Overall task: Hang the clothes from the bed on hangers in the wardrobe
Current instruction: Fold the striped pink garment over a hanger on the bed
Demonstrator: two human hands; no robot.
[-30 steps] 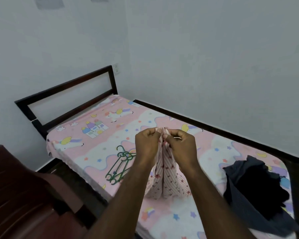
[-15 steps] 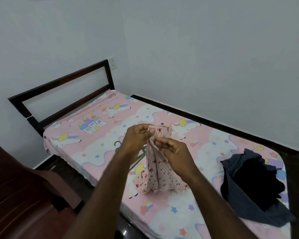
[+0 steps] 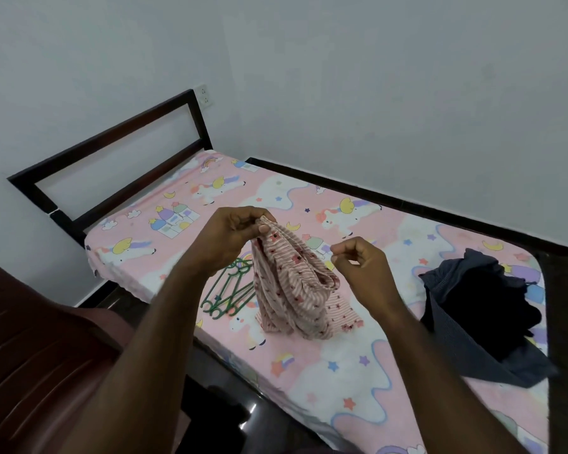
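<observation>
left grip [image 3: 231, 235] pinching, right grip [image 3: 361, 267] seemingly curled

Bed [image 3: 341, 371] across centre to lower right of frame; headboard [image 3: 112, 152] at its upper-left end, wall socket [image 3: 203, 96] just above headboard corner. Chair [image 3: 46, 355] lower left, before bed. On bed:
- hangers [image 3: 230, 293] mid-frame
- garment [image 3: 292, 290] just right of hangers, top pinched in left hand [image 3: 230, 234], bottom resting on bed
- right hand [image 3: 358, 260] just right of garment
- clothes heap [image 3: 482, 309] well apart at right
</observation>
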